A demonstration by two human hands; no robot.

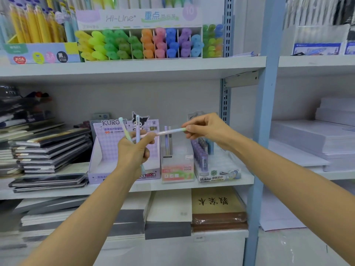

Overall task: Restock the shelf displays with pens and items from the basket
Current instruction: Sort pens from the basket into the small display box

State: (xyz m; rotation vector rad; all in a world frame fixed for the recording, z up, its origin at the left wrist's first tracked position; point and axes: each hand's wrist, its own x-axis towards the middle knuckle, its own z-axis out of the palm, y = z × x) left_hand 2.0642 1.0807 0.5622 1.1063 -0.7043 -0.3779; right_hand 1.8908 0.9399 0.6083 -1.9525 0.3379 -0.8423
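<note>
My left hand (133,150) grips a small bunch of pastel pens (124,129) in front of the purple Kuromi display box (107,160) on the middle shelf. Two of the pens stick upward out of the fist. My right hand (205,129) pinches the green end of one pastel pen (169,131) that lies level between both hands; its other end sits at my left fingers. Right below that pen stands the Fruit Soda display box (177,171) with two pens (167,141) upright in it. The basket is out of view.
A lead-refill display (213,167) stands right of the Fruit Soda box. Stacked notebooks (50,150) fill the shelf's left. Above, a Hi-Line highlighter display (142,43) and yellow pens (34,25). Paper reams (315,139) lie beyond the blue upright (269,104).
</note>
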